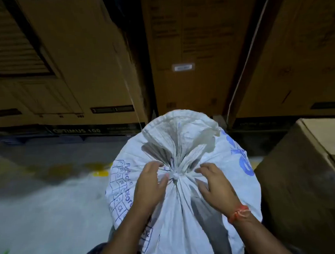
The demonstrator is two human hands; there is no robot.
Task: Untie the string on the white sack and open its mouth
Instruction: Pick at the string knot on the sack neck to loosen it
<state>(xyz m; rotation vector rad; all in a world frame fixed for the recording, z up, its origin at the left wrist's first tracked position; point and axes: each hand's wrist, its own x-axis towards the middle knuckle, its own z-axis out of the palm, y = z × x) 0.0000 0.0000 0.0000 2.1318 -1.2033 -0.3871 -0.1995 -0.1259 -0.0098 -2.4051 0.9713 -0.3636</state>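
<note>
A full white woven sack (pixel 185 212) with blue print stands upright in front of me. Its neck is gathered and tied with a white string knot (pixel 174 176), and the loose top fans out above the knot. My left hand (pixel 149 185) rests on the sack just left of the knot, its fingertips touching the string. My right hand (pixel 213 182) lies on the sack right of the knot with fingers spread, holding nothing. An orange thread band circles my right wrist.
Tall cardboard boxes (pixel 83 63) stand in a row behind the sack. Another brown box (pixel 303 178) sits close on the right. Grey concrete floor (pixel 41 209) with yellow marks stretches to the left.
</note>
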